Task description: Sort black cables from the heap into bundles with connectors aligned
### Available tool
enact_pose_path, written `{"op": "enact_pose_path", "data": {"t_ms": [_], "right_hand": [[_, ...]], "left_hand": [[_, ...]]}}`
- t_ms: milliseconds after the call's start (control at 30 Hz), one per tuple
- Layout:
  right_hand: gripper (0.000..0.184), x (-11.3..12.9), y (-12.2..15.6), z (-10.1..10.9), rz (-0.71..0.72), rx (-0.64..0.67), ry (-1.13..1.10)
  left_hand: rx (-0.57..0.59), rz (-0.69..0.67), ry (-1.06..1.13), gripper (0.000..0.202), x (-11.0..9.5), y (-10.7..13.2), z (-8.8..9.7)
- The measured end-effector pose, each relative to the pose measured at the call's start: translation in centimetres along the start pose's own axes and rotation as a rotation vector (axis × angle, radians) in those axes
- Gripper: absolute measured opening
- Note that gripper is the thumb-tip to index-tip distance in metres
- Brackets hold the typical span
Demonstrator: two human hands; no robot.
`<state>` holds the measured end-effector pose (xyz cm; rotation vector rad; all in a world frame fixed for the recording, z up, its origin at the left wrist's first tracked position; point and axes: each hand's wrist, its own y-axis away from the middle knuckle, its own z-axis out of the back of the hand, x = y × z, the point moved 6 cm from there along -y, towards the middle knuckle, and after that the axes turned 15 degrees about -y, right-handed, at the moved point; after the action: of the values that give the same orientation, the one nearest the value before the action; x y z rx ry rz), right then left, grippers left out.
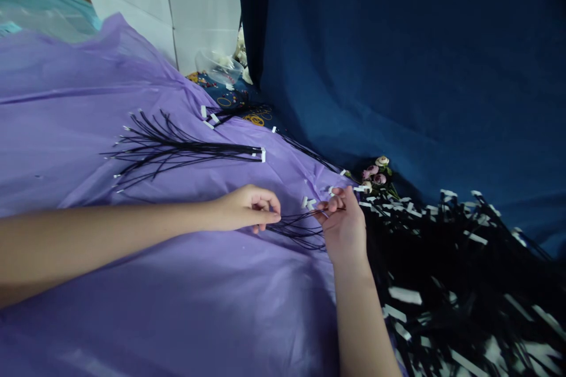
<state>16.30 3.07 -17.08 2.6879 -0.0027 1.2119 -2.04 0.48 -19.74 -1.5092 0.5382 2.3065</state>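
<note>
My left hand (pixel 252 207) is closed in a pinch, its thumb and forefinger meeting at the end of a thin black wire. From there the wire runs toward my right hand (pixel 345 230), whose fingers are curled over it, palm partly up. Under and between the hands lies a loose bunch of black wires (pixel 298 234) on purple sheeting. Small white connectors (pixel 308 202) rest just left of my right fingers. Farther back, a fanned bundle of black wires (pixel 190 147) ends in a white connector (pixel 263 155) at its right.
A large heap of black wires with white connectors (pixel 442 247) fills the right side. Artificial flowers (pixel 375 172) lie by the blue curtain (pixel 398 59). Yellow rubber bands (pixel 253 120) and a clear plastic bowl (pixel 219 68) are at the back. Purple sheeting (pixel 198 306) covers the surface.
</note>
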Motion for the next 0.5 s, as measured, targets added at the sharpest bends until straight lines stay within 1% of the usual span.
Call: {"op": "enact_pose_path", "data": {"t_ms": [133,200,267,300,367,433,500], "right_hand": [[0.028,0.9,-0.4,0.4,-0.071,0.034,-0.065],[0.032,1.0,-0.4,0.3,-0.114,0.089,-0.038],[0.037,1.0,-0.3,0.0,-0.127,0.149,0.047],[0.039,1.1,-0.3,-0.1,-0.101,0.159,0.117],[0.043,1.4,-0.1,0.0,0.010,0.119,0.305],[0.043,1.9,0.2,0.1,0.147,0.052,0.558],[0.042,2.4,0.5,-0.2,0.288,0.030,0.835]], "left_hand": [[0.009,-0.008,-0.075,0.026,-0.2,0.1,0.0],[0.010,-0.030,-0.106,0.025,-0.3,0.0,0.1],[0.011,-0.055,-0.127,0.024,-0.3,0.0,0.1],[0.013,-0.065,-0.137,0.023,-0.4,0.0,0.1],[0.019,-0.079,-0.150,0.022,-0.4,0.0,0.0],[0.025,-0.082,-0.158,0.022,-0.5,0.0,0.0],[0.031,-0.082,-0.162,0.022,-0.5,0.0,-0.1]]}}
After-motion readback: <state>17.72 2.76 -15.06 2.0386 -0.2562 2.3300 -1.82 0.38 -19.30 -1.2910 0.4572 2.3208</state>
